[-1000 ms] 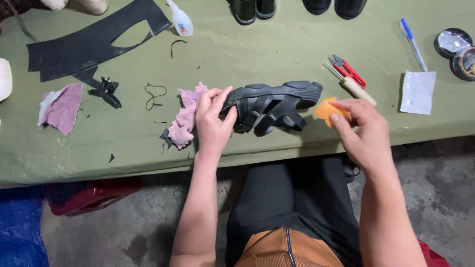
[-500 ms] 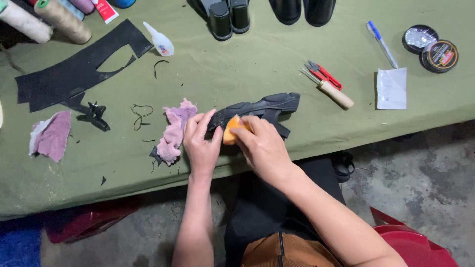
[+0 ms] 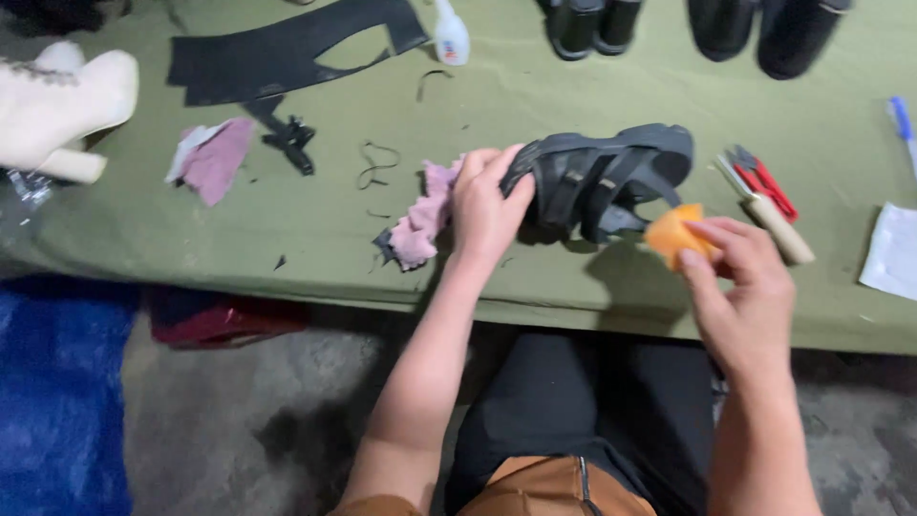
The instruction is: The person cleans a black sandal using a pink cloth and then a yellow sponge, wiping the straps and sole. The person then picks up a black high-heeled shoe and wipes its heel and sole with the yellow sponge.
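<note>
A black strapped sandal stands tilted on its side on the olive-green table cover, straps toward me. My left hand grips its heel end. My right hand holds a small orange sponge just below and right of the sandal, a little apart from it. A crumpled pink rag lies right beside my left hand.
A wooden-handled awl and red snips lie right of the sandal, white paper beyond. Black leather offcut, glue bottle, another pink rag, a cream heeled boot and dark shoes lie farther off.
My right hand has drawn the orange sponge off the sandal and back to the right. The sandal has turned so its straps face me. The view has shifted left.
</note>
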